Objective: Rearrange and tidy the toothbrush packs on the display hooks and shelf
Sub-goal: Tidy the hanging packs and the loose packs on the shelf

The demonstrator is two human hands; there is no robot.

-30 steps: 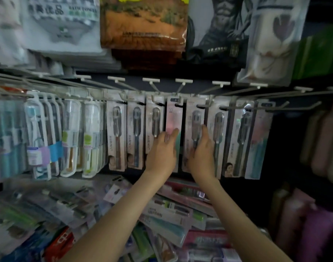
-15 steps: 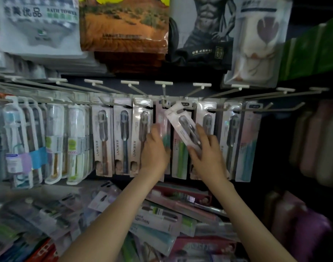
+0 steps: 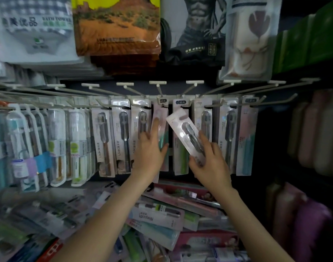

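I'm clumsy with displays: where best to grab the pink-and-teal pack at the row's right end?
Pinch the pink-and-teal pack low down, from the right: it hangs flat from its hook, right edge free, a neighbouring pack crowding its left.

Two hands at the toothbrush hooks

The right hand (image 3: 209,159) gripped a white pack (image 3: 182,129) by its lower end, thumb under and fingers over. The pack was tilted, its top leaning up-left, off any hook (image 3: 159,91) and in front of a hanging green pack (image 3: 181,159). The left hand (image 3: 151,150) lay against a pink pack (image 3: 160,115) that hung just left of it, forefinger straight up its face; the thumb seemed to rest on the pack's right edge. More packs hung in a row on both sides, and loose packs lay heaped on the shelf (image 3: 158,216) below.
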